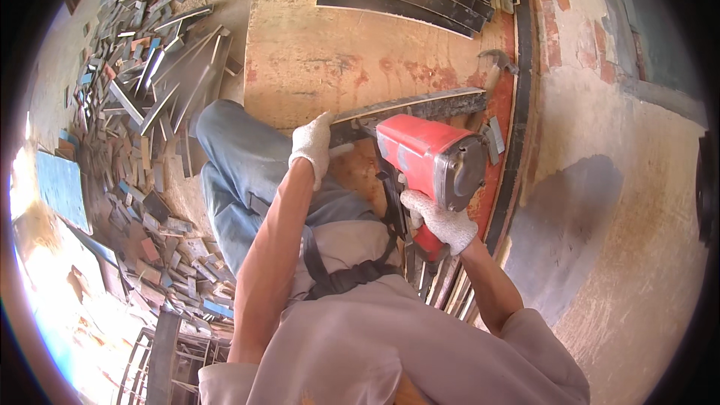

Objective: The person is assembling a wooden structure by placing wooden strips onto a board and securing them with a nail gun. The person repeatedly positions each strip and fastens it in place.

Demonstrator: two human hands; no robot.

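My right hand (441, 223), in a pale knitted glove, is wrapped round the handle of a red nail gun (420, 142). The tool's nose points left toward a dark wood strip (446, 103); whether they touch is hidden. That strip lies slantwise across the work in front of me. At its left end, my left hand (311, 146), gloved the same way, is closed on the wood strip, its fingers partly hidden. Beyond the strip's right end a claw hammer (496, 66) rests near the dark rail.
A stained plywood sheet (292, 45) spreads ahead, bearing several black boards (397, 4) at its far end. Many wood offcuts (142, 105) are heaped on the left. A dark rail (523, 90) runs along the right, beside a worn wall (592, 112). My bent leg (244, 135) is left of the strip.
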